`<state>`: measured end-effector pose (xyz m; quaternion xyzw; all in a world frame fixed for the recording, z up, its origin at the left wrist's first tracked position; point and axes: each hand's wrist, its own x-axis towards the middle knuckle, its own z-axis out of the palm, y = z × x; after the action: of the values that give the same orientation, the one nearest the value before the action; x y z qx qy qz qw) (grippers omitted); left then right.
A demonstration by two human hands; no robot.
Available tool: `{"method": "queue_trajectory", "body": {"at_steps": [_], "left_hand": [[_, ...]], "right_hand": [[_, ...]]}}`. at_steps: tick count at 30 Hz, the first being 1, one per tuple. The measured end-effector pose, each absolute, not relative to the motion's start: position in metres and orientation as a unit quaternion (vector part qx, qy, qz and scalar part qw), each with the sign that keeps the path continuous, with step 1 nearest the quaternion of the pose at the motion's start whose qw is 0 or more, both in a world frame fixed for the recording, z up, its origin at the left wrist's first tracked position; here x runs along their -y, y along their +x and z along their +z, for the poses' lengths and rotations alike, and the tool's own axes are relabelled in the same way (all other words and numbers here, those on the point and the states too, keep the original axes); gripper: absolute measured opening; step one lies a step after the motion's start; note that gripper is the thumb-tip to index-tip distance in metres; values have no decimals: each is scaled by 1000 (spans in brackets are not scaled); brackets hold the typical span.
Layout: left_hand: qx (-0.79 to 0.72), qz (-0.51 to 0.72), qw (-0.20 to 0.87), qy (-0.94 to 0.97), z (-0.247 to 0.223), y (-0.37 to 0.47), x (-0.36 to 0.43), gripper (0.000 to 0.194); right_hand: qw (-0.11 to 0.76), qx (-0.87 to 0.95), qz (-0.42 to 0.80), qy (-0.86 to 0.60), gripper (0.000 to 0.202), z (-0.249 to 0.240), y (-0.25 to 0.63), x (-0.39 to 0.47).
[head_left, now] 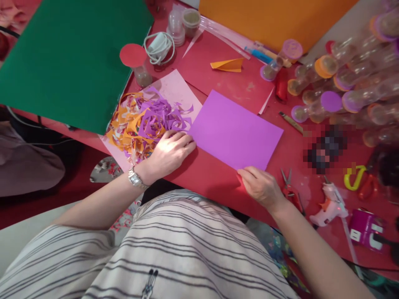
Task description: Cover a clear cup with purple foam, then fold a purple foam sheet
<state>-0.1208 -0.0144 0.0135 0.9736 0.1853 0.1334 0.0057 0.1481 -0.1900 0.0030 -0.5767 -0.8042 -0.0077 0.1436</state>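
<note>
A purple sheet of paper [237, 128] lies flat on the red table in front of me. My left hand [174, 151] has its fingers curled together at the sheet's left corner, with a wristwatch on that arm. At the near edge, my right hand [260, 185] pinches the sheet close to its right corner; a small bright red patch shows under the fingertips, and I cannot tell what it is. Beside my left hand is a heap of orange and purple paper scraps [146, 120] on a pale pink sheet [176, 85].
Green board [68, 58] covers the far left; orange board [274, 25] is at the back. Clear bottles [352, 83] crowd the right. Red-handled pliers [291, 193], a glue gun [332, 203] and a purple box [366, 230] lie right of my right hand. A white coiled cable [159, 47] sits behind.
</note>
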Motion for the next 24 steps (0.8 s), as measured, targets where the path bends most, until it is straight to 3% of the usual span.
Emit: {"method": "queue_trajectory", "body": {"at_steps": [5, 12, 24], "left_hand": [[-147, 85, -28, 985, 23, -103, 13, 28], [51, 89, 34, 994, 14, -44, 46, 17], [89, 24, 29, 995, 17, -66, 15, 21]], "right_hand": [[136, 804, -30, -578, 21, 7, 157, 204], [118, 806, -31, -580, 23, 7, 156, 202], [170, 787, -15, -593, 20, -3, 158, 205]]}}
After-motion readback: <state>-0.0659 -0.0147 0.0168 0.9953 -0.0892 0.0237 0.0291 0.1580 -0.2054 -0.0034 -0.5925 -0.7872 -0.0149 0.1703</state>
